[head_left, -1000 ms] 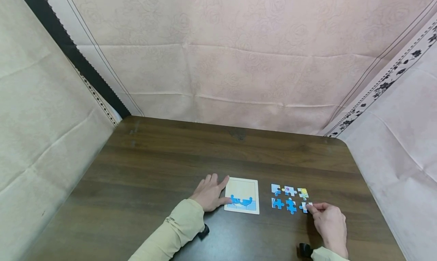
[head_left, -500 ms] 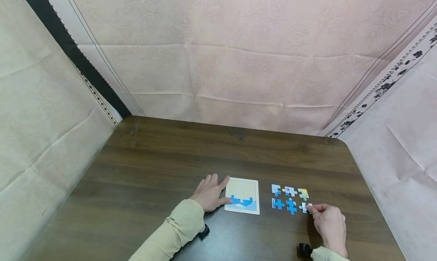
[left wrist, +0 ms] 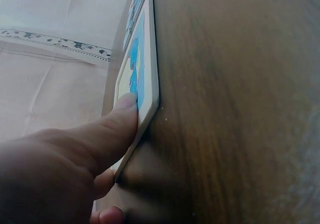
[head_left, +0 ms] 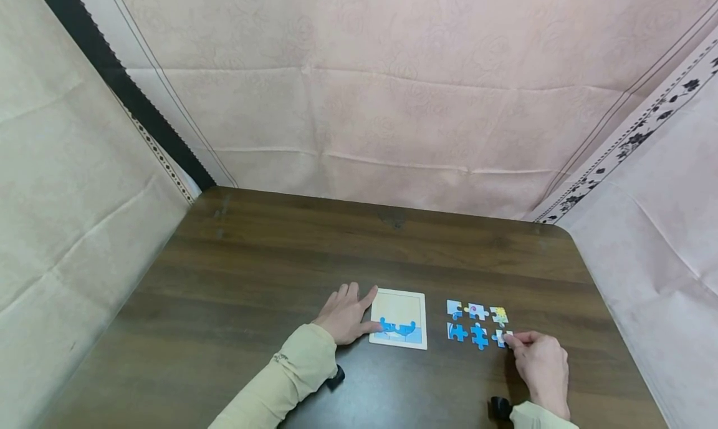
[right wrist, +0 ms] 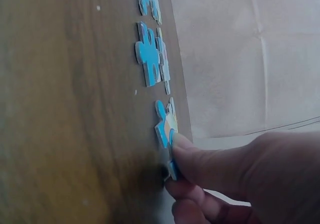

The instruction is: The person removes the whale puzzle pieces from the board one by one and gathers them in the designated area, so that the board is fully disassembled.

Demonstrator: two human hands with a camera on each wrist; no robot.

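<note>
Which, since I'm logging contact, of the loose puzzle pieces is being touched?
The near row's rightmost piece: the right hand pinches it; the other five lie untouched.

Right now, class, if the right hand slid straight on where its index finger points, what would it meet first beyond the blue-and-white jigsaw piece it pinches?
Probably the mostly blue jigsaw piece in the near row's middle, though the right hand's exact height is unclear.

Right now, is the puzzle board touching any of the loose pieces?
Apart. The head view shows a strip of bare table between the puzzle board and the nearest loose pieces.
</note>
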